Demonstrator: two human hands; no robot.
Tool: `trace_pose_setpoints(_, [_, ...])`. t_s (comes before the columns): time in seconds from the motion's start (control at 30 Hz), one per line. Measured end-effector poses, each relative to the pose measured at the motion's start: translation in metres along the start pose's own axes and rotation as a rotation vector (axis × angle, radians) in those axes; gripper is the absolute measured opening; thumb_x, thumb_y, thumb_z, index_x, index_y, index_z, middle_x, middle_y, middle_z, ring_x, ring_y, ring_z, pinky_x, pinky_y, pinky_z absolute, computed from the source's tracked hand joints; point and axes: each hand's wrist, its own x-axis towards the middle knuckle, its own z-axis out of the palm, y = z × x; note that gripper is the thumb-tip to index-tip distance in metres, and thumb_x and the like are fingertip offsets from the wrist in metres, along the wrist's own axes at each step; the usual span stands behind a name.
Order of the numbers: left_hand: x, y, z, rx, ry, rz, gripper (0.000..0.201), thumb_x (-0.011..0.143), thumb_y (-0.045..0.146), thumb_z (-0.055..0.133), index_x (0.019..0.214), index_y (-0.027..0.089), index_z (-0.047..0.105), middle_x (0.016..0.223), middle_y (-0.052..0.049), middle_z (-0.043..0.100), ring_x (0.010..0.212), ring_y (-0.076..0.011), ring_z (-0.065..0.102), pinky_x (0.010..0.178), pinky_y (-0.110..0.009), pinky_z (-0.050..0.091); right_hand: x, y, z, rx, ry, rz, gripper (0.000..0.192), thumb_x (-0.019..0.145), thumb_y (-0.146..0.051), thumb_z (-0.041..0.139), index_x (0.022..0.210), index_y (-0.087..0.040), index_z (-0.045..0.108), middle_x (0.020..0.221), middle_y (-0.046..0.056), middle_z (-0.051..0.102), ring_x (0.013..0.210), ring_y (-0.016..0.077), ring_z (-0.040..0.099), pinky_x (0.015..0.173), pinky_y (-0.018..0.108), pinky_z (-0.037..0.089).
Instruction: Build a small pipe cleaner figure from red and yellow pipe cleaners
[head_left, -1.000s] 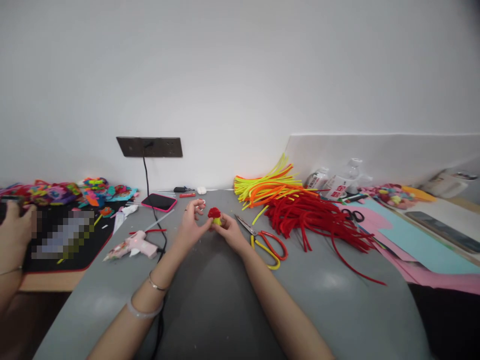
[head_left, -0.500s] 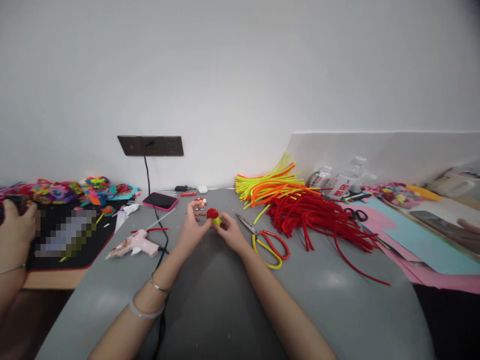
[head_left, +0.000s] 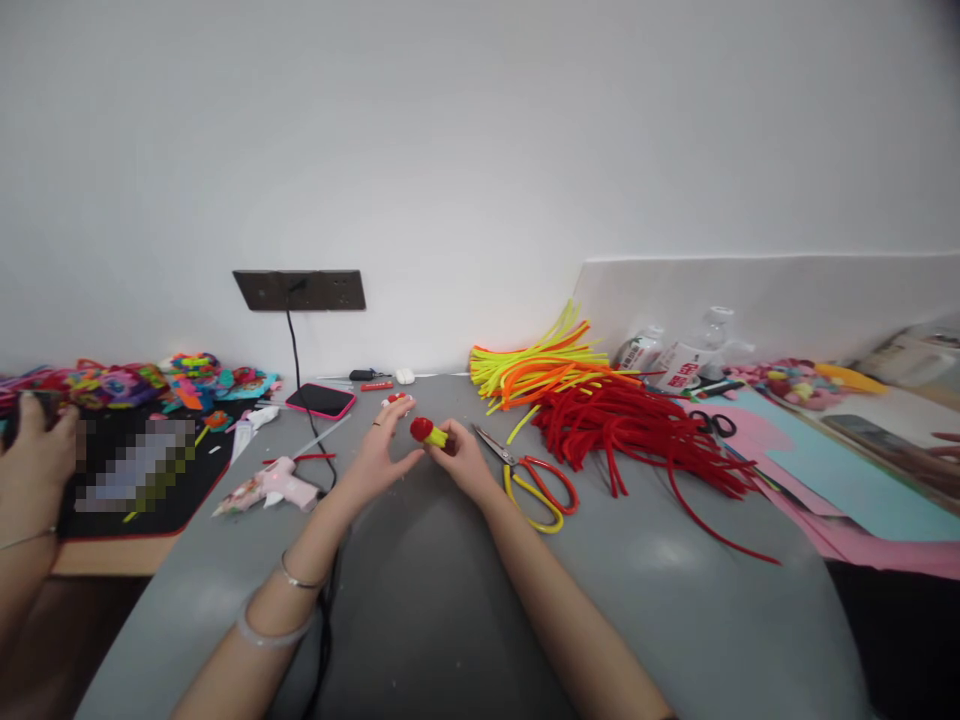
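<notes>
A: Where is the small red-and-yellow piece point(head_left: 429, 433) found?
B: It is held above the middle of the desk point(head_left: 420, 610), between the two hands, with its red end turned toward the left.

A: By which hand is it gripped?
B: By the right hand point(head_left: 461, 462); its yellow part is pinched between thumb and fingers.

A: And the left hand point(head_left: 379, 452)?
B: Nothing is seen grasped by it. Its fingers are extended and spread from the thumb, which is held just beside the piece; whether contact is made cannot be told.

A: What is laid out nearby?
B: Just right of the right hand, scissors point(head_left: 531, 487) with one yellow and one orange-red handle are laid flat. Beyond them, red fuzzy stems point(head_left: 626, 430) are heaped, and behind those a yellow and orange bundle point(head_left: 536, 368) is placed near the wall point(head_left: 465, 150).

A: On the left side?
B: A pale pink glue gun point(head_left: 274, 485) is laid on its side, and a pink-edged phone point(head_left: 321, 401) is set farther back.
</notes>
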Motion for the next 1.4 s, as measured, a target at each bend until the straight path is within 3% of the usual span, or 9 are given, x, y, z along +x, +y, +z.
trace_pose_setpoints(0.1, [0.004,0.003,-0.006,0.091,-0.032,0.109,0.043,0.080,0.019,0.061,0.122,0.024,0.058,0.135,-0.012,0.055,0.127,-0.0261,0.050,0.099,-0.042,0.047,-0.002,-0.004,0.001,0.021,-0.080,-0.029,0.024,0.077,-0.040,0.068,0.083,-0.021,0.056,0.077,0.000,0.062,0.070,0.0164,0.055,0.065,0.028,0.042])
trace_pose_setpoints(0.23, [0.002,0.001,-0.009,0.031,-0.050,0.033,0.028,0.083,0.025,0.058,0.110,0.023,0.065,0.118,-0.009,0.063,0.108,-0.0223,0.061,0.078,-0.033,0.057,-0.001,-0.003,0.000,0.005,-0.078,-0.027,0.026,0.076,-0.043,0.070,0.083,-0.021,0.059,0.075,0.000,0.061,0.070,0.0167,0.055,0.064,0.028,0.043])
trace_pose_setpoints(0.47, [-0.003,0.000,-0.010,-0.122,-0.034,-0.078,0.031,0.088,0.037,0.054,0.111,0.022,0.068,0.120,-0.012,0.065,0.114,-0.0263,0.059,0.079,-0.036,0.059,0.000,-0.003,0.000,0.122,-0.054,0.021,0.032,0.072,-0.043,0.074,0.093,-0.021,0.065,0.086,0.003,0.068,0.077,0.0193,0.062,0.074,0.032,0.048])
trace_pose_setpoints(0.6, [-0.002,0.001,-0.007,-0.140,-0.027,-0.121,0.032,0.083,0.038,0.061,0.110,0.022,0.069,0.119,-0.011,0.065,0.104,-0.0253,0.064,0.070,-0.033,0.060,0.000,-0.007,0.000,0.230,-0.016,0.017,0.047,0.069,-0.041,0.077,0.110,-0.024,0.059,0.091,0.003,0.066,0.082,0.0191,0.063,0.076,0.033,0.050])
trace_pose_setpoints(0.8, [-0.002,-0.003,0.003,-0.146,0.012,-0.143,0.035,0.074,0.036,0.069,0.107,0.021,0.068,0.111,-0.010,0.067,0.097,-0.0233,0.065,0.064,-0.028,0.058,0.000,-0.010,0.000,0.177,-0.009,0.029,0.037,0.068,-0.042,0.078,0.091,-0.022,0.056,0.087,0.001,0.063,0.075,0.0170,0.061,0.066,0.028,0.049])
trace_pose_setpoints(1.03, [-0.001,-0.018,0.009,-0.346,0.015,-0.237,0.040,0.075,0.040,0.068,0.107,0.016,0.067,0.108,-0.012,0.069,0.084,-0.0222,0.068,0.064,-0.032,0.057,-0.001,-0.013,-0.001,0.254,-0.017,0.024,0.045,0.071,-0.041,0.077,0.108,-0.026,0.057,0.093,0.001,0.061,0.075,0.0161,0.062,0.067,0.029,0.052])
trace_pose_setpoints(1.13, [-0.003,-0.021,0.004,-0.412,-0.025,-0.269,0.044,0.076,0.040,0.069,0.113,0.016,0.066,0.109,-0.012,0.070,0.086,-0.0236,0.067,0.063,-0.031,0.056,-0.001,-0.013,-0.002,0.281,-0.050,0.029,0.051,0.066,-0.037,0.081,0.111,-0.026,0.059,0.095,0.001,0.062,0.076,0.0162,0.063,0.068,0.029,0.052])
trace_pose_setpoints(1.3, [-0.009,-0.025,-0.002,-0.584,-0.153,-0.280,0.054,0.080,0.048,0.064,0.127,0.023,0.060,0.133,-0.013,0.059,0.108,-0.0285,0.063,0.074,-0.036,0.058,-0.001,-0.014,-0.003,0.248,-0.050,0.052,0.035,0.067,-0.039,0.080,0.093,-0.022,0.062,0.090,0.002,0.067,0.073,0.0169,0.063,0.066,0.030,0.052])
trace_pose_setpoints(1.4, [-0.012,-0.029,-0.001,-0.627,-0.075,-0.269,0.050,0.083,0.049,0.061,0.126,0.024,0.060,0.140,-0.011,0.054,0.121,-0.0287,0.056,0.084,-0.037,0.056,0.000,-0.013,-0.005,0.265,0.009,0.064,0.038,0.067,-0.040,0.080,0.095,-0.023,0.061,0.090,0.001,0.066,0.068,0.0155,0.062,0.062,0.029,0.053])
